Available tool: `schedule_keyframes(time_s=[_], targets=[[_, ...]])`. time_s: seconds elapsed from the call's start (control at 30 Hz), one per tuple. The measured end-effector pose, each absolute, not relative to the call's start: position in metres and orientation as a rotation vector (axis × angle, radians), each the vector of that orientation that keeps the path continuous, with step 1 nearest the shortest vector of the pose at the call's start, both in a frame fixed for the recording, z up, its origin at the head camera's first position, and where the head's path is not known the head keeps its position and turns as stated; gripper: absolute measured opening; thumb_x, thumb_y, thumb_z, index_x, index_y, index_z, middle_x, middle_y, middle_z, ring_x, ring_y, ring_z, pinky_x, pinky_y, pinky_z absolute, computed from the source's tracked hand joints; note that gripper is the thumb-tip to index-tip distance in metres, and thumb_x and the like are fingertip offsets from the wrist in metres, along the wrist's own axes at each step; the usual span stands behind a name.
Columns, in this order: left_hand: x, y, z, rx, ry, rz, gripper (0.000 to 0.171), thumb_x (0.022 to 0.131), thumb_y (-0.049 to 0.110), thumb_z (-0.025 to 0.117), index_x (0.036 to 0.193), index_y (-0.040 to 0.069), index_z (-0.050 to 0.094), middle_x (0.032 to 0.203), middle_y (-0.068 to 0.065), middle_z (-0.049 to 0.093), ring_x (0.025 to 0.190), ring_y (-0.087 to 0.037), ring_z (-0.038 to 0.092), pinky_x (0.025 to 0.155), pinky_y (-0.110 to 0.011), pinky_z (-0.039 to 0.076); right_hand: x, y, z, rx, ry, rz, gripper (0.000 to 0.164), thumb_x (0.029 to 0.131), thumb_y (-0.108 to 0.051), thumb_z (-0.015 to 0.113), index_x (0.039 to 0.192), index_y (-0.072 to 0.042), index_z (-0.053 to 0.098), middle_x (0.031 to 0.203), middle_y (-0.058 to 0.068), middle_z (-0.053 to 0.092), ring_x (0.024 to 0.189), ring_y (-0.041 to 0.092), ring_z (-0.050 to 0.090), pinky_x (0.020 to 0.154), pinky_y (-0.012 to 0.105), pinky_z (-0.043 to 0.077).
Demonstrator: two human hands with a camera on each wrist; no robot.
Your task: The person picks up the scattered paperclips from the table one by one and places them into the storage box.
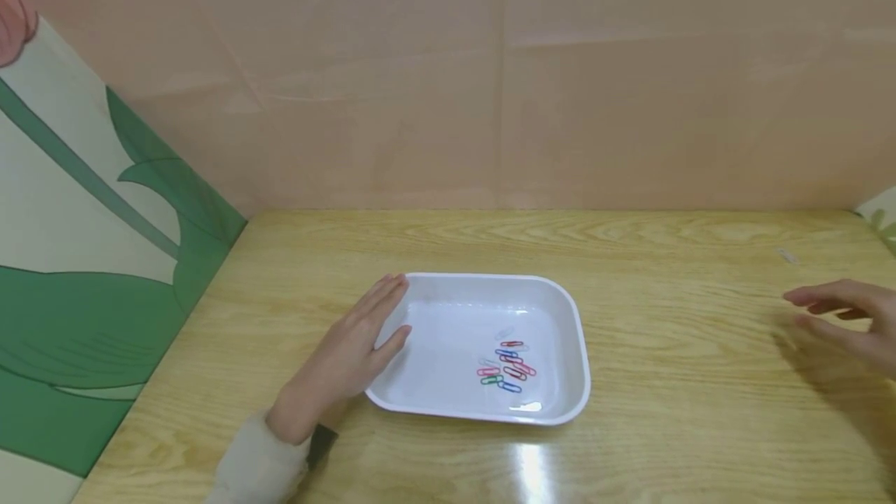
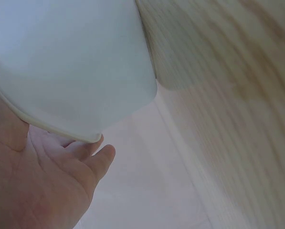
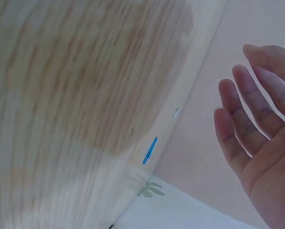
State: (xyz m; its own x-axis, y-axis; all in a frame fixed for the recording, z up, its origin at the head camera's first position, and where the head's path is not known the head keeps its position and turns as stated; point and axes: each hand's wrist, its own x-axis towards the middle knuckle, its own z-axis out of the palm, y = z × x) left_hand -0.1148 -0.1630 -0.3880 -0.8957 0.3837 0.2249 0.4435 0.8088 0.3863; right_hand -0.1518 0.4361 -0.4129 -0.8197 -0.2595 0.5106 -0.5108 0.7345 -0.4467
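Observation:
A white rectangular tray holds a loose cluster of coloured paper clips, right of its middle. My left hand rests against the tray's left rim, its fingers fairly straight and its thumb over the inside. The left wrist view shows the tray's outer wall and the palm along the rim. Far right, my right hand hovers above the table with loosely bent, spread fingers and nothing in them. Near it lies a whitish paper clip. A blue paper clip shows only in the right wrist view.
The wood-grain table ends at a beige covered wall behind. A panel with green leaf pictures borders the left side. A patch of glare lies in front of the tray.

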Motion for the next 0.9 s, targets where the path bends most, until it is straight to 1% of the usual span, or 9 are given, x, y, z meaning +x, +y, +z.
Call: schedule_keyframes(time_s=[0.13,0.33,0.53,0.67,0.83,0.9], targets=[[-0.115,-0.163,-0.387,-0.655,-2.856,-0.662,0.062,0.098,0.027,0.062,0.150,0.001,0.040,0.158,-0.015,0.038,0.149,-0.034,0.033,0.120,-0.052,0.031,-0.154,0.439,-0.411,0.579,-2.542,0.836,0.048,0.075,0.009,0.077,0.099,-0.031,0.071,0.105,-0.050,0.049,0.087,-0.031,0.046,0.064,-0.006,0.034],[-0.115,-0.163,-0.387,-0.646,-2.861,-0.658,0.062,0.098,0.026,0.062,0.150,0.002,0.040,0.158,-0.014,0.039,0.149,-0.033,0.032,0.120,-0.052,0.031,-0.158,0.451,-0.416,0.535,-2.572,0.854,0.049,0.076,0.006,0.077,0.099,-0.037,0.070,0.103,-0.052,0.047,0.086,-0.032,0.043,0.062,-0.006,0.032],[-0.116,-0.164,-0.387,-0.649,-2.852,-0.659,0.062,0.098,0.027,0.062,0.150,0.001,0.039,0.158,-0.014,0.038,0.148,-0.034,0.033,0.121,-0.052,0.031,-0.161,0.461,-0.421,0.419,-2.610,0.971,0.049,0.076,0.008,0.077,0.095,-0.037,0.072,0.098,-0.052,0.049,0.080,-0.030,0.045,0.058,-0.002,0.031],[-0.116,-0.164,-0.387,-0.651,-2.850,-0.656,0.062,0.099,0.028,0.061,0.150,0.001,0.039,0.158,-0.014,0.037,0.148,-0.034,0.033,0.121,-0.051,0.030,-0.165,0.472,-0.427,0.335,-2.650,0.941,0.049,0.077,0.005,0.078,0.093,-0.041,0.071,0.096,-0.055,0.044,0.078,-0.031,0.042,0.057,-0.001,0.030],[-0.116,-0.164,-0.388,-0.652,-2.850,-0.653,0.062,0.098,0.028,0.062,0.150,0.001,0.039,0.158,-0.014,0.037,0.148,-0.034,0.033,0.121,-0.052,0.030,-0.170,0.491,-0.439,0.241,-2.674,0.909,0.040,0.077,-0.001,0.080,0.098,-0.035,0.073,0.096,-0.058,0.038,0.082,-0.032,0.038,0.059,-0.001,0.026],[-0.115,-0.164,-0.388,-0.654,-2.851,-0.651,0.063,0.098,0.028,0.061,0.150,0.001,0.039,0.158,-0.015,0.037,0.149,-0.033,0.032,0.121,-0.052,0.030,-0.172,0.502,-0.445,0.212,-2.706,0.857,0.042,0.079,-0.005,0.079,0.102,-0.040,0.071,0.098,-0.059,0.033,0.085,-0.033,0.034,0.060,-0.002,0.025]])
